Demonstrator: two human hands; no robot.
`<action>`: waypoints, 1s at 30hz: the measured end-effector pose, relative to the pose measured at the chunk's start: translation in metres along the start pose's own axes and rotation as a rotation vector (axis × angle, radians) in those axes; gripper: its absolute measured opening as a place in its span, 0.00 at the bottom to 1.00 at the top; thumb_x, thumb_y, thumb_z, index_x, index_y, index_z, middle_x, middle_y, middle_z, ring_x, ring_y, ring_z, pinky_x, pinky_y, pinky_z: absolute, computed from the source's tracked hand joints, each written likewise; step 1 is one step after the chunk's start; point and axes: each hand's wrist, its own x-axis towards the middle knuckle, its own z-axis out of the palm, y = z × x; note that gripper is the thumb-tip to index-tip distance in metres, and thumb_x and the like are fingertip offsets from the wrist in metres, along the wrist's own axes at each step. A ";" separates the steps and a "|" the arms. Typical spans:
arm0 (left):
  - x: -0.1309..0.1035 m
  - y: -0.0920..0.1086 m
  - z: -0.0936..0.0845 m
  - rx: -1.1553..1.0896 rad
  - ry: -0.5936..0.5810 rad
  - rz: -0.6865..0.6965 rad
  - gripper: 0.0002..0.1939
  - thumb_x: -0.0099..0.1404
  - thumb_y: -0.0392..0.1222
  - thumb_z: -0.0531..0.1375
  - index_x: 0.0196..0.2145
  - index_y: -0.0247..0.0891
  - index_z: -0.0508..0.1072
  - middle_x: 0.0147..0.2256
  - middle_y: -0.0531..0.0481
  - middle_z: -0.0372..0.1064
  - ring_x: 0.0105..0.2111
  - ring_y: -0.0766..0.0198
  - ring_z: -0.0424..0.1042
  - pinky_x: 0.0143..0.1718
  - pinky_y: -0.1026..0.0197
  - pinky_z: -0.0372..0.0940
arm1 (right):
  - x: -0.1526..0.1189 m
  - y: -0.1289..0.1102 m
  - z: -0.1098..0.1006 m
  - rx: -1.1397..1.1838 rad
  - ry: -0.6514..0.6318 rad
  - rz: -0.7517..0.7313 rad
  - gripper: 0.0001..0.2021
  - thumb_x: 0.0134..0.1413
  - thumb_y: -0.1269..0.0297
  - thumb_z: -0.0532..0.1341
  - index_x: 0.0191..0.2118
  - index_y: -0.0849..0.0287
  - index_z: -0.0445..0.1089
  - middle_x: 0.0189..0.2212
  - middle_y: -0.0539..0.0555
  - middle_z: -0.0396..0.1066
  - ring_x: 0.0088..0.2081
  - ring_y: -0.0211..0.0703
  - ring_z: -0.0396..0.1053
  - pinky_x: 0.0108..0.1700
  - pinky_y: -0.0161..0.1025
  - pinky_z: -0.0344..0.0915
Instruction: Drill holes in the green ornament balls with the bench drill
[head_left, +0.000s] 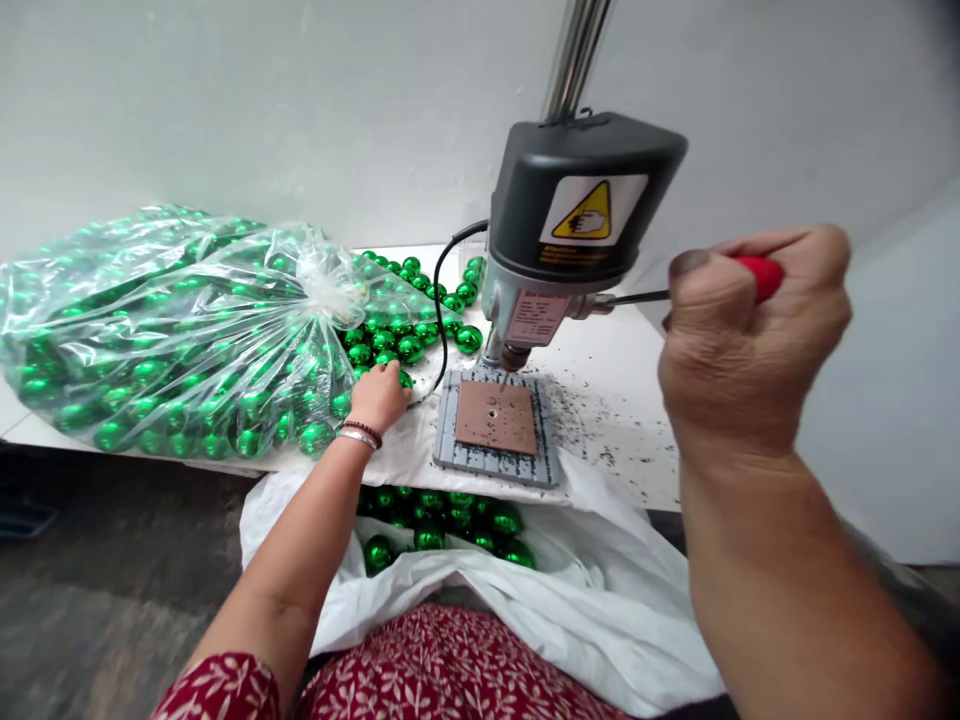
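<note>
While the right grip (pixel 754 345) is closed round the red knob (pixel 768 279) of the lever (pixel 642 297), seemingly for control of the drill (pixel 581 205), the head view shows the left grip (pixel 379 395) half curled at the green balls (pixel 410 349); whether it holds one, I cannot tell. Loose balls lie just beyond it, apparently for easy reach; a knotted bag (pixel 165 340) of more lies to its left. Right of it, a brown pad (pixel 510 428) rests on the base (pixel 495 468), likely as cushioning. Nearer the body, white cloth (pixel 615 595) cradles others, perhaps against rolling.
</note>
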 end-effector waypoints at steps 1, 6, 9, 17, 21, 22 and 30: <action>0.003 0.000 0.001 0.017 -0.050 -0.021 0.23 0.62 0.41 0.58 0.55 0.35 0.69 0.51 0.31 0.71 0.49 0.42 0.72 0.49 0.45 0.66 | 0.000 -0.002 -0.001 0.007 -0.006 0.026 0.07 0.55 0.63 0.58 0.33 0.61 0.62 0.27 0.46 0.64 0.25 0.26 0.58 0.32 0.33 0.59; -0.001 -0.003 0.011 -0.142 -0.038 0.065 0.30 0.60 0.41 0.61 0.61 0.40 0.64 0.55 0.34 0.68 0.51 0.47 0.71 0.53 0.48 0.64 | -0.002 -0.008 -0.002 0.016 -0.012 0.036 0.07 0.54 0.62 0.58 0.33 0.62 0.63 0.28 0.47 0.65 0.28 0.27 0.60 0.34 0.33 0.60; -0.011 0.000 0.007 -0.546 -0.029 0.147 0.30 0.60 0.46 0.62 0.60 0.38 0.65 0.52 0.40 0.69 0.46 0.54 0.72 0.51 0.52 0.66 | -0.002 -0.008 -0.002 0.030 -0.006 0.010 0.08 0.54 0.61 0.57 0.34 0.62 0.64 0.29 0.47 0.66 0.29 0.27 0.61 0.34 0.32 0.60; -0.027 0.024 0.011 -1.443 -0.423 0.048 0.31 0.63 0.53 0.57 0.61 0.43 0.60 0.43 0.46 0.71 0.33 0.66 0.71 0.32 0.64 0.66 | -0.003 -0.008 -0.002 0.062 -0.008 0.014 0.08 0.54 0.61 0.57 0.34 0.62 0.63 0.28 0.47 0.65 0.29 0.28 0.60 0.34 0.31 0.61; -0.021 0.035 0.023 -1.156 -0.273 0.096 0.29 0.58 0.49 0.62 0.56 0.40 0.67 0.47 0.46 0.71 0.42 0.61 0.71 0.42 0.59 0.68 | -0.002 -0.008 -0.002 0.019 -0.033 -0.014 0.06 0.56 0.64 0.56 0.33 0.61 0.61 0.28 0.45 0.61 0.29 0.27 0.58 0.34 0.31 0.59; -0.020 0.037 0.025 -1.068 -0.227 0.125 0.29 0.56 0.48 0.64 0.55 0.39 0.68 0.48 0.46 0.72 0.44 0.59 0.71 0.47 0.57 0.67 | 0.000 -0.009 -0.002 0.013 -0.045 -0.014 0.06 0.57 0.64 0.56 0.33 0.61 0.60 0.27 0.45 0.59 0.29 0.27 0.56 0.34 0.30 0.58; -0.009 0.053 0.027 -0.735 -0.181 0.229 0.28 0.54 0.48 0.67 0.51 0.37 0.70 0.45 0.44 0.75 0.43 0.56 0.73 0.49 0.53 0.66 | 0.047 -0.027 0.007 -0.075 -0.191 0.156 0.13 0.60 0.67 0.56 0.27 0.58 0.51 0.22 0.42 0.49 0.26 0.27 0.46 0.35 0.31 0.50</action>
